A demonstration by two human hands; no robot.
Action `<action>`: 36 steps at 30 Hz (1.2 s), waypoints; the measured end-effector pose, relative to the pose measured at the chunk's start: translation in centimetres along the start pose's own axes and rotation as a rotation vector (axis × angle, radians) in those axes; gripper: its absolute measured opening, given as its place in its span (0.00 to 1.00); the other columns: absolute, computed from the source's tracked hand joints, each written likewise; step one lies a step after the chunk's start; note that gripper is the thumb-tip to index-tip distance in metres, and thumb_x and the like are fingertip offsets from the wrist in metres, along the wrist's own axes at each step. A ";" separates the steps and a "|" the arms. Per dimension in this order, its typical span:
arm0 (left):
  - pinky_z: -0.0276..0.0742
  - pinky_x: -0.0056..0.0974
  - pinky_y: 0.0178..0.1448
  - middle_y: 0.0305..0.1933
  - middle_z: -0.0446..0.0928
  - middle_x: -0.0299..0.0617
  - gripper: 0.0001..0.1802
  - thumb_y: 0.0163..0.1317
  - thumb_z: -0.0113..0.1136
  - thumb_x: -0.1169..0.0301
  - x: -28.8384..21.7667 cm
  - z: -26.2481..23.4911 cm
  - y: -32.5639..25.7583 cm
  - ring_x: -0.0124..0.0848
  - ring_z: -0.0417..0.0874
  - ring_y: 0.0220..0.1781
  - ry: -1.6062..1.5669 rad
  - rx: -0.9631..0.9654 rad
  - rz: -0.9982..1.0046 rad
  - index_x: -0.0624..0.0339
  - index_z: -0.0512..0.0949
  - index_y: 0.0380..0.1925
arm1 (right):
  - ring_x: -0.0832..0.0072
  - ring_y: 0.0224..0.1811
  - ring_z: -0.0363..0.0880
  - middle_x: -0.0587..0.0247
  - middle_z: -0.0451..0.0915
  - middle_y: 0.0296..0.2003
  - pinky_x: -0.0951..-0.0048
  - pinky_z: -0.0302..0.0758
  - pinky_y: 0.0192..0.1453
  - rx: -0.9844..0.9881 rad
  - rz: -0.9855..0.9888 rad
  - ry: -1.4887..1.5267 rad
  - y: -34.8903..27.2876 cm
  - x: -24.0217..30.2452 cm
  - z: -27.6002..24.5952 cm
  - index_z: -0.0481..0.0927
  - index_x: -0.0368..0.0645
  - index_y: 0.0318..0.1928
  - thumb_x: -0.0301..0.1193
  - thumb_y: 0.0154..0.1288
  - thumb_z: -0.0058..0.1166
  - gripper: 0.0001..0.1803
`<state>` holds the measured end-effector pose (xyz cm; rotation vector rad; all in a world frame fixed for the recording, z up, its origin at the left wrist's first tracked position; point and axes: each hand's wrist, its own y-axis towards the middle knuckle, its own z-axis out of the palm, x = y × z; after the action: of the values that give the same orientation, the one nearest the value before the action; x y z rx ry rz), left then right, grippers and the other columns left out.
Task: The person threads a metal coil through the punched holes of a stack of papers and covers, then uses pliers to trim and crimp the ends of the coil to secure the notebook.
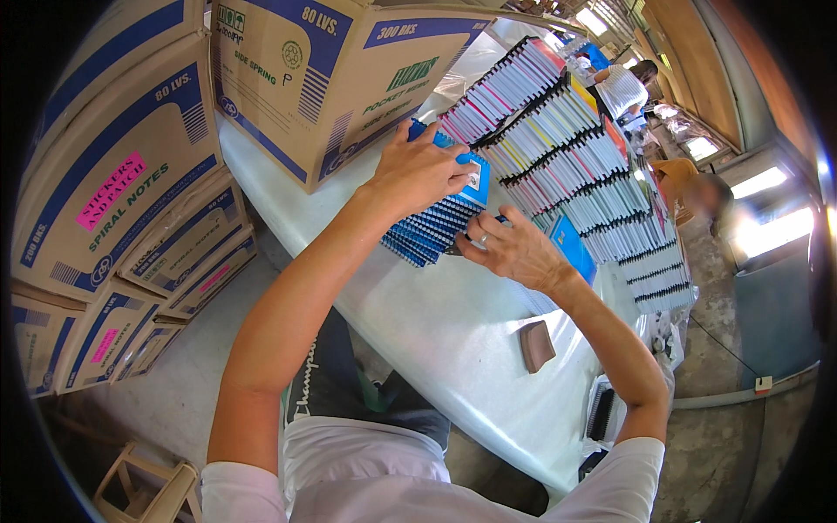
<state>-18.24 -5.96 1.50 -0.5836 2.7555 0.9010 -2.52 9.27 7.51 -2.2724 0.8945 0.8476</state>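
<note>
A stack of small blue spiral notebooks is on the white-covered table, its coil bindings fanned in uneven layers toward me. My left hand lies over the top with its fingers bent around the upper covers. At the stack's right side, my right hand has curled fingers closed against the edge; the fingertips are partly hidden. Just beyond my right wrist is another blue-covered notebook, with pale page edges showing beneath the forearm.
Long rows of stacked spiral notebooks fill the table's far right. A large carton stands at the back left; more cartons are piled left. A brown block lies on the table. Two people are beyond. A stool stands lower left.
</note>
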 end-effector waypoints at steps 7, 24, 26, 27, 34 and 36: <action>0.50 0.66 0.73 0.63 0.76 0.28 0.16 0.70 0.49 0.54 0.0 0.1 0.1 0.46 0.67 0.70 -0.007 0.017 -0.005 0.32 0.82 0.53 | 0.76 0.53 0.67 0.72 0.71 0.45 0.70 0.67 0.54 0.014 -0.018 -0.012 0.2 -0.4 -0.6 0.78 0.54 0.53 0.33 0.60 0.55 0.18; 0.50 0.68 0.72 0.64 0.76 0.29 0.16 0.70 0.48 0.55 0.2 0.3 0.0 0.46 0.67 0.70 -0.010 -0.016 0.001 0.32 0.83 0.51 | 0.79 0.49 0.69 0.78 0.73 0.41 0.72 0.65 0.53 -0.062 -0.014 0.015 0.8 -0.6 -1.0 0.81 0.56 0.40 0.32 0.58 0.57 0.09; 0.49 0.63 0.75 0.66 0.73 0.29 0.18 0.70 0.48 0.52 -0.1 -0.4 0.0 0.45 0.65 0.72 0.024 0.055 -0.021 0.31 0.81 0.54 | 0.79 0.49 0.68 0.76 0.72 0.42 0.72 0.65 0.52 -0.048 -0.024 0.018 0.8 -0.6 -1.0 0.80 0.55 0.43 0.33 0.58 0.57 0.11; 0.48 0.61 0.76 0.67 0.72 0.30 0.19 0.71 0.48 0.50 -0.3 -0.7 0.1 0.44 0.64 0.73 0.041 0.090 -0.031 0.31 0.80 0.56 | 0.79 0.49 0.68 0.75 0.72 0.42 0.72 0.66 0.51 -0.035 -0.032 0.028 0.8 -0.6 -0.8 0.80 0.54 0.45 0.33 0.59 0.57 0.13; 0.47 0.61 0.76 0.68 0.72 0.29 0.18 0.70 0.48 0.50 -0.6 -0.9 0.0 0.45 0.63 0.73 0.016 0.091 -0.042 0.31 0.80 0.56 | 0.77 0.41 0.75 0.70 0.77 0.33 0.73 0.71 0.45 0.019 -0.046 0.096 2.0 -0.1 -2.4 0.82 0.46 0.40 0.31 0.54 0.59 0.12; 0.47 0.61 0.76 0.67 0.72 0.29 0.18 0.71 0.48 0.51 -0.2 -0.8 -0.2 0.44 0.62 0.74 0.022 0.074 -0.041 0.31 0.80 0.56 | 0.75 0.37 0.78 0.67 0.78 0.29 0.72 0.73 0.41 0.372 0.057 0.069 4.1 1.5 -4.3 0.82 0.42 0.38 0.30 0.52 0.59 0.11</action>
<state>-17.98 -6.49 2.11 -0.6378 2.7727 0.7846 -3.15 3.24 8.25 -1.9690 1.0558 0.5720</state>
